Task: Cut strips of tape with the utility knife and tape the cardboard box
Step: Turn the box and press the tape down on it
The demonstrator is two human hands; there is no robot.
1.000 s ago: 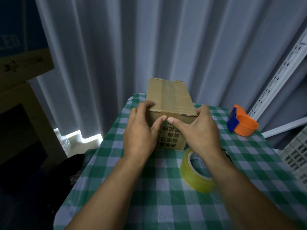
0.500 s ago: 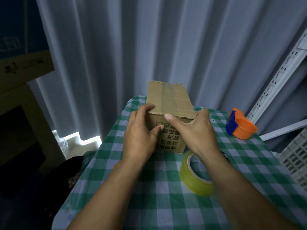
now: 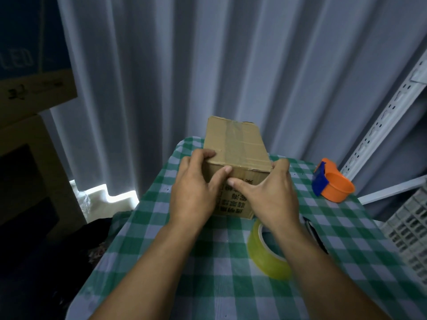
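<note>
I have the brown cardboard box (image 3: 233,144) standing on the green-and-white checked tablecloth (image 3: 208,285), with a tape strip along its top seam. My left hand (image 3: 194,192) grips its near left corner, fingers curled over the top edge. My right hand (image 3: 270,195) clasps the near right corner, its thumb pressed to the front face. A roll of clear yellowish tape (image 3: 265,257) lies under my right wrist. An orange tape dispenser (image 3: 335,183) sits well to the right. A dark slim object (image 3: 315,235) shows beside my right forearm; I cannot tell what it is.
</note>
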